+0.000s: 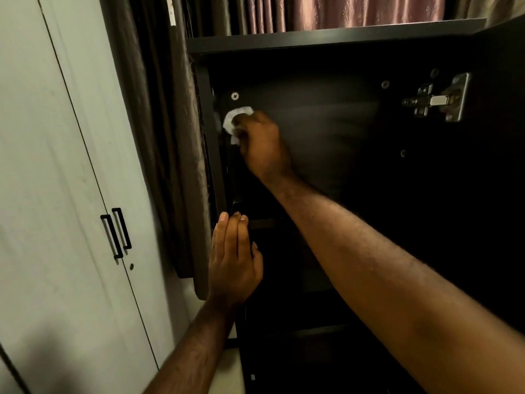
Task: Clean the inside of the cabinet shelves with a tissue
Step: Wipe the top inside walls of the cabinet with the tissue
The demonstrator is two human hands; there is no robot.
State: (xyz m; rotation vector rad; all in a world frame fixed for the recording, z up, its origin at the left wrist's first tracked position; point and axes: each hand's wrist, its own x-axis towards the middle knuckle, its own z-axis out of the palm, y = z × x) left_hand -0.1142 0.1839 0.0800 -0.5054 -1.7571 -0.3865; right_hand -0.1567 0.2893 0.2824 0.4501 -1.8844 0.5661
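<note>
The black cabinet stands open before me, its inside dark. My right hand reaches deep into the upper compartment and grips a crumpled white tissue, pressed against the inner left wall just below a silver screw. My left hand is lower, fingers straight and together, its tips touching the front edge of a shelf by the cabinet's left side panel. The lower shelves are lost in shadow.
A metal hinge sits on the cabinet's right inner wall. Brown curtains hang just left of the cabinet and pinkish ones behind it. A white wardrobe with two black handles fills the left side.
</note>
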